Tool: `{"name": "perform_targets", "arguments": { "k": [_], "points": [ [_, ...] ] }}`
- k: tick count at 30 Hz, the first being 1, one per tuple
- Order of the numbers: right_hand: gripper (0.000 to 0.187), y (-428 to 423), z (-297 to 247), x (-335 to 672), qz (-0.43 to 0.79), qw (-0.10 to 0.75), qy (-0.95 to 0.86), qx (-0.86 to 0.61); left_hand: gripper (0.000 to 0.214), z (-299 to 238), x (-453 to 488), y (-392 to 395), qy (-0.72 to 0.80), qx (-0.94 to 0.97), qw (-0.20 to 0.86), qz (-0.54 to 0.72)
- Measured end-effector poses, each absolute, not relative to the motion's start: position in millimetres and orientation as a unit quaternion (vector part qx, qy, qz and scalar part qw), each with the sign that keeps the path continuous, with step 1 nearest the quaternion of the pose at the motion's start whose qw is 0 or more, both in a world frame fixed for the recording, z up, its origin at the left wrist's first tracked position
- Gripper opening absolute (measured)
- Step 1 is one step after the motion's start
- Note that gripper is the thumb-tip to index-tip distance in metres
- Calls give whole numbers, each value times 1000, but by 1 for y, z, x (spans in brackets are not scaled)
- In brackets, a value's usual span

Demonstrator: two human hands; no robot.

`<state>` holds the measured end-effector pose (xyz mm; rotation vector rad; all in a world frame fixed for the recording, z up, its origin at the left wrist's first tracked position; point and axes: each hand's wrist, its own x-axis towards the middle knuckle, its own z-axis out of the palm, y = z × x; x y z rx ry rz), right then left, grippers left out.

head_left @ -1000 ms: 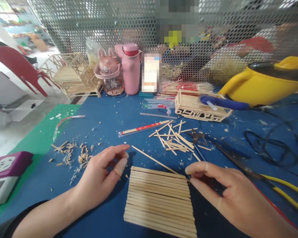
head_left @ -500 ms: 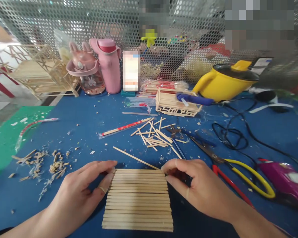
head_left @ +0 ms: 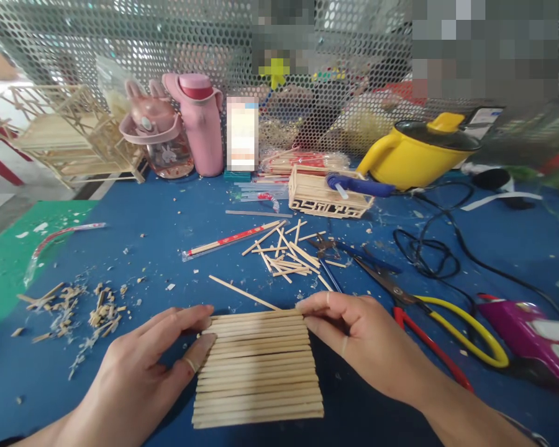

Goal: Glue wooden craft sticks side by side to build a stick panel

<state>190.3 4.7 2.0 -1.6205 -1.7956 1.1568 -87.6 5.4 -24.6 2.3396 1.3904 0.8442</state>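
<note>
A flat panel of wooden sticks (head_left: 258, 372), laid side by side, lies in front of me on the blue table. My left hand (head_left: 153, 357) pinches its upper left corner, thumb along the left ends of the sticks. At the upper right corner, the fingers and thumb of my right hand (head_left: 358, 347) are closed on the stick ends. One loose stick (head_left: 242, 292) slants just beyond the panel's far edge, its right end reaching near that edge. Farther back lies a pile of short cut sticks (head_left: 291, 257).
Scissors (head_left: 414, 298), a blue-handled cutter (head_left: 328, 248) and a purple glue gun (head_left: 517, 329) lie at right. Scraps (head_left: 102, 304) are strewn at left. Behind are a yellow pot (head_left: 405, 155), a small stick model (head_left: 328, 198), a pink bottle (head_left: 202, 130) and wrapped chopsticks (head_left: 235, 238).
The panel's far right corner has risen slightly, so its far edge now slants. My right hand has shifted a little left and away from me with it. The whole view has shifted slightly.
</note>
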Motion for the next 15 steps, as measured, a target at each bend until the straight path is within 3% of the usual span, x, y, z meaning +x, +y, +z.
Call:
{"name": "perform_targets", "arguments": {
  "k": [10, 15],
  "points": [
    [13, -3, -2, 182, 463, 222, -611, -603, 27, -25, -86, 1, 499, 795, 169, 302],
    [11, -5, -7, 182, 511, 220, -580, -596, 20, -17, -90, 14, 492, 798, 199, 286]
  ]
}}
